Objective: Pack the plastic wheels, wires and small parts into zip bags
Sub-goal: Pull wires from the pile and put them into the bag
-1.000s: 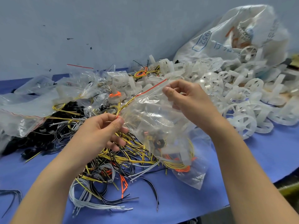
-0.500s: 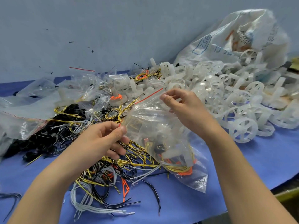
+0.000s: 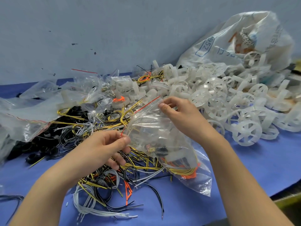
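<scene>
Blue tabletop (image 3: 244, 168) below a pale wall carries loose wires (image 3: 101, 181) and heaped plastic wheels (image 3: 228, 98). Little has shifted in the last second: the left hand (image 3: 104, 147) and right hand (image 3: 182, 116) still pinch opposite ends of the zip bag (image 3: 156, 128) above the wires, so sealing seems under way. Whether its red seal (image 3: 146, 103) is closed is unclear, and the contents blur through the film.

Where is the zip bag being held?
Middle of the head view: the zip bag sits over the wires, pinched by the left hand and right hand.
</scene>
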The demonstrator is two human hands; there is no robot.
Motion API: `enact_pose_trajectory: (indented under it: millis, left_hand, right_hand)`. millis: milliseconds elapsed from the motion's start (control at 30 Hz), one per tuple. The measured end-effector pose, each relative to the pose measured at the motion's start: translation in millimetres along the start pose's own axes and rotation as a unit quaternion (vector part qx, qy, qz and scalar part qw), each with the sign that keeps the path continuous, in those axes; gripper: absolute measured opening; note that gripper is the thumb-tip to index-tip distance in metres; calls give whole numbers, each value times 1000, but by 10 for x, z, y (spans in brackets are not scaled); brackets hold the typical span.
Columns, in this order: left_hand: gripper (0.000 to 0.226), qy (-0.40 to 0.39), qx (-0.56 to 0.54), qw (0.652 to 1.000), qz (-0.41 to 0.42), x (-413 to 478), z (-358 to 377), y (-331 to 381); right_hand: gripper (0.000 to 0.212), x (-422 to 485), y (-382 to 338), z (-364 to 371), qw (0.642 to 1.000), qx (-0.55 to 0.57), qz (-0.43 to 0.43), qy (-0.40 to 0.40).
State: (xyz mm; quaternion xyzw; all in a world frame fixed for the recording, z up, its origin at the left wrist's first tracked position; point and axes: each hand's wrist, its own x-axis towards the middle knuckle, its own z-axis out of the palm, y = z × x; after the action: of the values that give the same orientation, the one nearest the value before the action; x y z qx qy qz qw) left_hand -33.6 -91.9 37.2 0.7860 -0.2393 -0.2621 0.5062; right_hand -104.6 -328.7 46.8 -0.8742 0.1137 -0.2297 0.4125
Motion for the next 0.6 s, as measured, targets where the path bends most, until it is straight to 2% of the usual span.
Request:
enact_pose_trajectory:
  millis: [367,467,600]
  left_hand:
    - [13,33,-20,999,7,-5,29,-2]
    - [14,65,-16,997,35,4,35,25]
    - [12,146,56,982,106,43,-6,156]
  right_hand:
    - [22,-2,-6,6,1000,-4,-6,28]
    - [20,5,-24,-24,999,8,-14,41]
    - [14,16,-139,-117,992,70,-47,92]
